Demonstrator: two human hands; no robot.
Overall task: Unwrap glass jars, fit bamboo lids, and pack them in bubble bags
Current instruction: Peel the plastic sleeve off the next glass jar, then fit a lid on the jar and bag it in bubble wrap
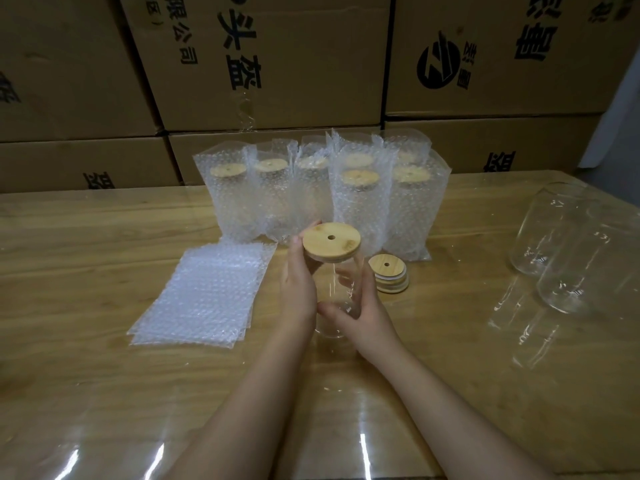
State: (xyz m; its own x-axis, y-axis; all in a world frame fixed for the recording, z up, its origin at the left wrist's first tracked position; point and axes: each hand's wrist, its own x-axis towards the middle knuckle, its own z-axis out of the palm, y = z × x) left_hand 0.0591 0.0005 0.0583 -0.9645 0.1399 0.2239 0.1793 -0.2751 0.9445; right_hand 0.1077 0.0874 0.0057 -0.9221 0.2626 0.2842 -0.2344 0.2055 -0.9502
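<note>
Now jar (pixel 333 289) btwn L hand (pixel 297 285), R hand (pixel 362 311)

— What's beyond the grip?
— Stacked cardboard cartons (pixel 294 81), brown, with black Chinese print. One, up to the right, has a round black logo (pixel 439 65).
— And beneath it?
— A wooden table (pixel 86 254), pale grain, glossy, with light streaks on the near side.

Right edge: bare jars (pixel 568 251) blurred, count unclear. Top edge cuts cartons (pixel 277 57). Bottom edge cuts forearms (pixel 436 414).

Stacked cardboard boxes (pixel 242 64) behind wooden table (pixel 86 237)
</note>
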